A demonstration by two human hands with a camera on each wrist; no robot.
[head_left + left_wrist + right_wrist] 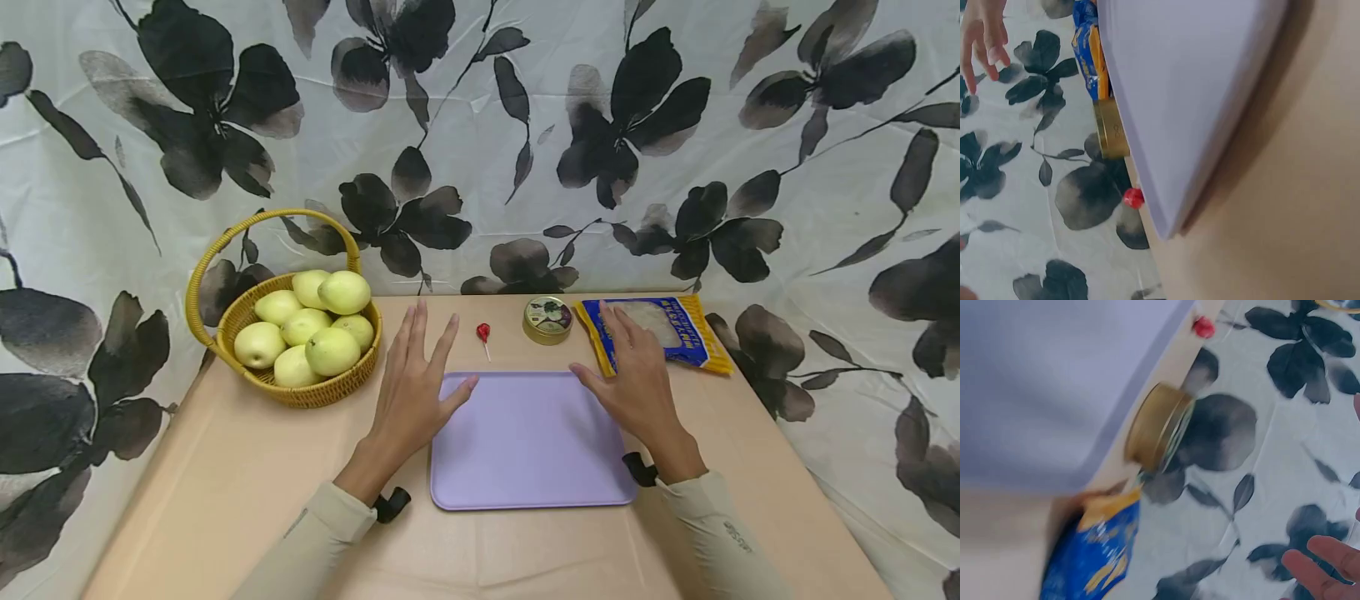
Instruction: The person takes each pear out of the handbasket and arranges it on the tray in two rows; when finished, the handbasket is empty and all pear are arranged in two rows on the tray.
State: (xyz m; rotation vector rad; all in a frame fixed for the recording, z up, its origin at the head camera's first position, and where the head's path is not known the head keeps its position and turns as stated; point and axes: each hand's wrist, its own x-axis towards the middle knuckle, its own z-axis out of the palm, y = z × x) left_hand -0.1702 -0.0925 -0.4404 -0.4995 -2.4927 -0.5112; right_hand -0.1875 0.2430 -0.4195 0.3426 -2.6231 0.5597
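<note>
The left hand and the right hand are both up in the air, with their fingers spread apart and their thumbs pointing in toward each other. Past both hands hangs a big white cloth with dark flowers on it. Below both hands is a light tan table. To the left of the left hand stands a yellow woven basket with a tall round handle. Between the hands, and a bit nearer to the person, a purple tray lies flat on the table. The left thumb is over its far left corner, and the right thumb is over its far right one (that is how it looks from the head). Behind the right hand lies a blue and yellow bag. The right fingers hide some of it from above, but the left wrist view shows them up high, apart from it. Round pale green fruits are heaped in the basket, left of the left hand. Between the hands, past the tray, sits a round gold tin, closer to the right hand. The smallest thing is a red lollipop, just right of the left fingertips, with its white stick pointing toward the tray.
</note>
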